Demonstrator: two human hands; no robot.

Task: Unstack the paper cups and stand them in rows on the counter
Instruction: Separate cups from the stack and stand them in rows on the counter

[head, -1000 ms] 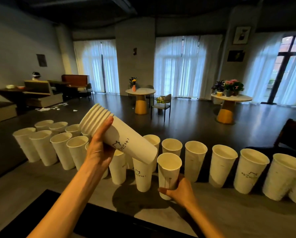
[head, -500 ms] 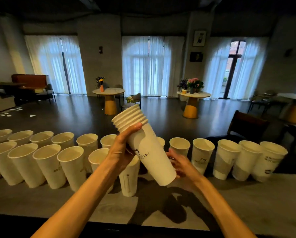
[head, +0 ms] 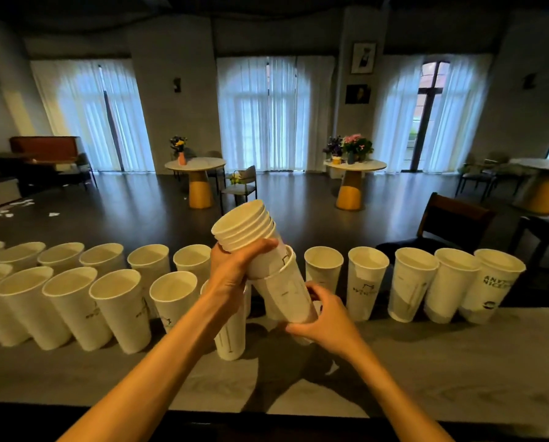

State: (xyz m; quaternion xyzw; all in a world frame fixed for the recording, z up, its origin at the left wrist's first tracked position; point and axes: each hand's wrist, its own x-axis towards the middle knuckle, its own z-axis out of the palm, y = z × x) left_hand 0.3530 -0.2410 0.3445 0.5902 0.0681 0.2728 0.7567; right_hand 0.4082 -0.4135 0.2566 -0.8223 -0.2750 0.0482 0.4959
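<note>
Nested stack of paper cups [head: 251, 232], held tilted above the table [head: 426, 362], over the gap in the near row of standing cups [head: 117, 309]. Left hand [head: 231, 275] curled round the stack just below its rims; right hand [head: 324, 317] wrapped round the base of the lowest cup [head: 287, 295], which sits partly drawn off the stack. Far row of cups [head: 415, 282] stands behind the stack. Handling, by judgement: very light, thin-walled, easily crushed or toppled; take each low on the wall, pull straight along the stack's axis.
</note>
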